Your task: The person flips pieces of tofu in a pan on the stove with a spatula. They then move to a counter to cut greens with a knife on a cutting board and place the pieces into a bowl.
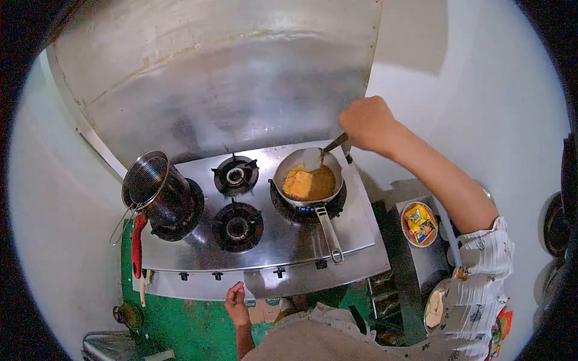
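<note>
My right hand (368, 120) is closed round the handle of a spatula (314, 157), held above the far right rim of a saucepan (291, 199). The spatula's pale blade is inside the pan, close to a yellow-orange slab of food (297, 183). Brown liquid (323, 182) covers the pan's right side. Beneath the pan a blue flame shows on the right burner, and the pan's metal handle (330, 237) points toward me. Low in front of the stove's front edge, my left hand (237, 304) has its fingers curled together, with nothing visible in them.
On the stove's left burner stands a dark pot (171, 201) with a metal strainer (144, 180) and a red handle (138, 243). Two black burners (238, 227) occupy the middle. At right, a bowl (419, 243) holds yellow packets (421, 222); another bowl holds pale pieces (435, 308).
</note>
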A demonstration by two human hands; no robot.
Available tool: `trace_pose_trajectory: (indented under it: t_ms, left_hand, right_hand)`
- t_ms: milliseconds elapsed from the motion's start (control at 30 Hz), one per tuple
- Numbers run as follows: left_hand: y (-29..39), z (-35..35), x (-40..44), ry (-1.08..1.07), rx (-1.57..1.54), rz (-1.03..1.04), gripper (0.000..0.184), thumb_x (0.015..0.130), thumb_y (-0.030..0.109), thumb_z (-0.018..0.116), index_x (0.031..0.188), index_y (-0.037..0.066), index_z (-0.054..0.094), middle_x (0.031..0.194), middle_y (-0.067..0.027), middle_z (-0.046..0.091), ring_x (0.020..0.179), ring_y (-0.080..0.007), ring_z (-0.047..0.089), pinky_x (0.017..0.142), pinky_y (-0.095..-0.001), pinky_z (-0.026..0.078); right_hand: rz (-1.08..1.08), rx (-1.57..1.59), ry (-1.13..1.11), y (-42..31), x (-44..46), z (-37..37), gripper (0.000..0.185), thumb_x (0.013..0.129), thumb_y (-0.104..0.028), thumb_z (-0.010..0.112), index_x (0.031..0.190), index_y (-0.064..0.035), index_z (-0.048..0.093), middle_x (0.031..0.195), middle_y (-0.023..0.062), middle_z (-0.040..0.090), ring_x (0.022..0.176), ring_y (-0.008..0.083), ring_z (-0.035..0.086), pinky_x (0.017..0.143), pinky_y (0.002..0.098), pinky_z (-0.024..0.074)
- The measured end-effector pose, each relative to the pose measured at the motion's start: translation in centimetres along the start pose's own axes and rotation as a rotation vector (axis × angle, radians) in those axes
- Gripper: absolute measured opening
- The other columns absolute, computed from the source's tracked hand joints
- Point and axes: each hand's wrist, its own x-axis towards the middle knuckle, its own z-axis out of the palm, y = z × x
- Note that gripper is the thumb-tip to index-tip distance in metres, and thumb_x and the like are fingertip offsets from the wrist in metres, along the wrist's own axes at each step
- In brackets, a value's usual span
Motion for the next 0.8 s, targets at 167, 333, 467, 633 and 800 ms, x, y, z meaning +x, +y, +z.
trace_pose_trajectory:
  t_ms: [167,333,467,633,800]
  left_hand:
    - [-0.9,-0.6,-0.2,0.018,-0.014,0.008,0.018,0.088,0.012,0.06,0.101,-0.001,0.063,0.107,-0.0107,0.063,0.103,-0.0187,0.056,0.094,-0.0329,0.042]
    - [-0.2,-0.7,-0.3,0.045,0.034,0.0,0.019,0.087,0.012,0.061,0.101,-0.001,0.063,0.107,-0.0112,0.063,0.102,-0.0197,0.057,0.095,-0.0334,0.042]
    - [-1.1,-0.6,-0.2,0.043,0.021,-0.022,0.019,0.087,0.011,0.061,0.101,-0.001,0.062,0.107,-0.0115,0.063,0.102,-0.0196,0.057,0.094,-0.033,0.042]
    - [-0.7,0.1,-0.3,0.054,-0.001,-0.065,0.02,0.087,0.012,0.062,0.102,-0.001,0.063,0.107,-0.0114,0.062,0.102,-0.0185,0.056,0.094,-0.0316,0.042]
    - [-1.2,0.0,-0.3,0.024,0.001,-0.038,0.022,0.086,0.014,0.063,0.103,0.0,0.063,0.108,-0.0107,0.062,0.103,-0.0185,0.056,0.094,-0.0317,0.041]
  right_hand:
    - [-0.094,-0.043,0.128,-2.6,-1.1,1.9,0.008,0.07,-0.014,0.063,0.069,-0.0064,0.067,0.072,0.0138,0.064,0.072,0.0261,0.065,0.056,0.0359,0.0483]
    - [-0.178,-0.151,0.3,-3.3,-1.9,4.4,0.008,0.072,-0.015,0.061,0.071,-0.0085,0.065,0.071,0.0045,0.058,0.076,0.0198,0.058,0.063,0.0311,0.0433]
    - [-0.367,-0.209,0.457,-2.6,-2.3,5.0,0.008,0.072,-0.018,0.061,0.072,-0.01,0.064,0.071,0.0018,0.053,0.077,0.0177,0.052,0.068,0.0302,0.0395]
    - [-0.549,-0.245,0.474,-0.9,-3.3,3.0,0.007,0.07,-0.019,0.062,0.069,-0.0117,0.063,0.071,0.0,0.051,0.077,0.0161,0.051,0.07,0.0291,0.038]
    - [-0.582,-0.109,0.455,-0.4,-3.6,2.9,0.006,0.07,-0.019,0.061,0.07,-0.0131,0.062,0.071,-0.0014,0.05,0.078,0.0154,0.05,0.072,0.0288,0.0376]
